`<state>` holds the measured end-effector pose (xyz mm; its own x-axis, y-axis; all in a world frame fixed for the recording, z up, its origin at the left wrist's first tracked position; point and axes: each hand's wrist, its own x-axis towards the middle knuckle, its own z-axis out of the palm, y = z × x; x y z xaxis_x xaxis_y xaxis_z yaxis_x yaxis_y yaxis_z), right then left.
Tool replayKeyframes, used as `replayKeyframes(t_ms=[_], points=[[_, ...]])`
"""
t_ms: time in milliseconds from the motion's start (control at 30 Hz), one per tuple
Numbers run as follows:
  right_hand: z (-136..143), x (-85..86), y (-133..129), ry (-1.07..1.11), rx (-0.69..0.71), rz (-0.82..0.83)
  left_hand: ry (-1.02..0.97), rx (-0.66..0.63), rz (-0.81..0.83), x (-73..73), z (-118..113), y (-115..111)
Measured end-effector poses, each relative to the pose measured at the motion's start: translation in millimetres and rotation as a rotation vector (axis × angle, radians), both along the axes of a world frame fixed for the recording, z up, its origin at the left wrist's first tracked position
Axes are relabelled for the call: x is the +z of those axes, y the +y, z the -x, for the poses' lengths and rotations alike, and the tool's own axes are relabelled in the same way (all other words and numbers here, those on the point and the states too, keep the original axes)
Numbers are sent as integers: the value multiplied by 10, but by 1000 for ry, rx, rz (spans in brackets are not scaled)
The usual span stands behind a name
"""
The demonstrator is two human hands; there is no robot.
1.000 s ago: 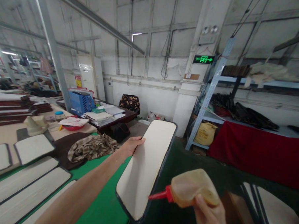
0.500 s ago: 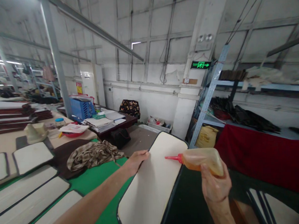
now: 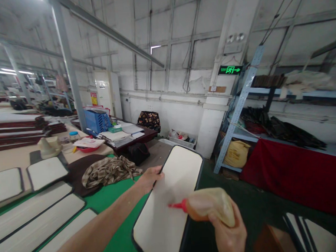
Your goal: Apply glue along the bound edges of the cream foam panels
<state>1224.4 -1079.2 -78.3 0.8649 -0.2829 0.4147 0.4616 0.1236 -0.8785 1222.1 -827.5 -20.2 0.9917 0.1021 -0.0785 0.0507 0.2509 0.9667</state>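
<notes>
A long cream panel (image 3: 171, 192) with rounded corners and a dark edge stands tilted in front of me. My left hand (image 3: 150, 178) grips its left edge, thumb on the cream face. In my right hand (image 3: 229, 227) is a translucent squeeze bottle (image 3: 210, 204) with amber liquid inside, lying nearly sideways. Its red nozzle (image 3: 178, 205) points left over the middle of the panel; whether the tip touches the surface I cannot tell.
Several similar panels (image 3: 41, 217) lie at the left on a green surface (image 3: 112, 195). A crumpled checked cloth (image 3: 111, 171) is behind my left forearm. Blue shelving (image 3: 239, 97) and a red cloth (image 3: 292, 176) stand at the right, with more panels (image 3: 323, 232) low down.
My right hand and the bottle have moved down and to the left, taking the nozzle lower over the panel. My left hand still grips the panel's edge. The view has shifted slightly.
</notes>
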Motion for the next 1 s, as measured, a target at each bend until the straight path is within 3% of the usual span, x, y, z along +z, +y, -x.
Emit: replayKeyframes(t_ms=[100,167,233,300,400,500,567,667,733,867,933,1000], points=[[-387,335,-22,-130,-107,-71,-24,-28,4,16,72,-88],[-541,454,-10,-156,-82,-80,-37,-36,10,24,101,-136],[-490,411,31,-146,-58,-65,-29,-17,17,25,110,-149],[-258,241,84,-104,9,-19,-13,29,19,21,112,-128],[122,10,121,-25,205,56,-21,84,5,27,143,-77],[126,110,74,-24,117,47,-35,89,-8,58,224,-72],[-86,309,19,-76,-38,-44,-37,79,-14,83,285,-98],[-351,464,-17,-112,-84,-194,-43,51,-7,100,352,-130],[-303,359,8,-82,-39,-169,-40,48,7,91,376,-117],[120,12,94,36,269,-11,-15,128,7,48,429,-17],[205,37,113,30,261,-26,-20,163,-3,28,479,25],[115,195,114,-17,115,-46,-26,167,-8,17,543,43]])
